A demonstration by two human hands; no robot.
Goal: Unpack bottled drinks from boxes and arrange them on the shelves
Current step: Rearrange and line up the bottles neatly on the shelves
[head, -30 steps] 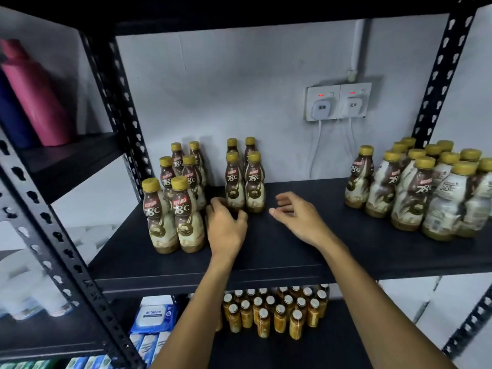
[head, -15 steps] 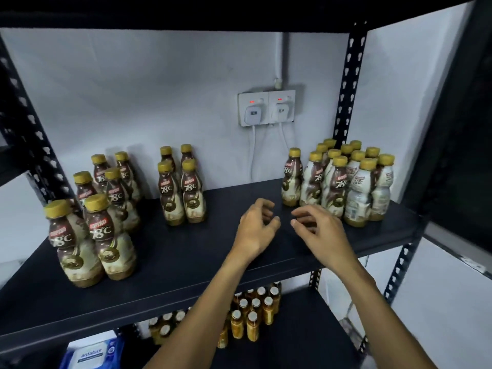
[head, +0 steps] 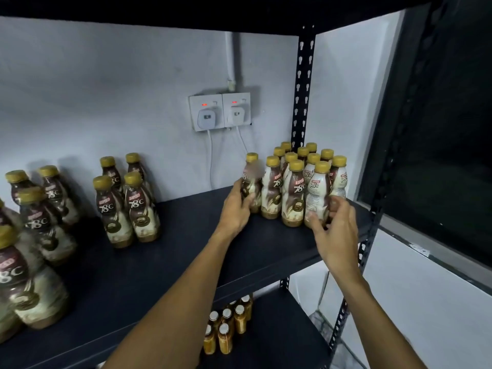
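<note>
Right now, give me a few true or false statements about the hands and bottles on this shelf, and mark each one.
1. The left hand is on the leftmost bottle of the right cluster. True.
2. The right hand is resting flat on the shelf. False: it is wrapped around a front bottle of that cluster.
3. All the caps are red. False: the caps are gold.
4. Two plugs sit in the wall socket, each under a red light. True.
5. The lower shelf is bare. False: small bottles with white caps stand on it.
</note>
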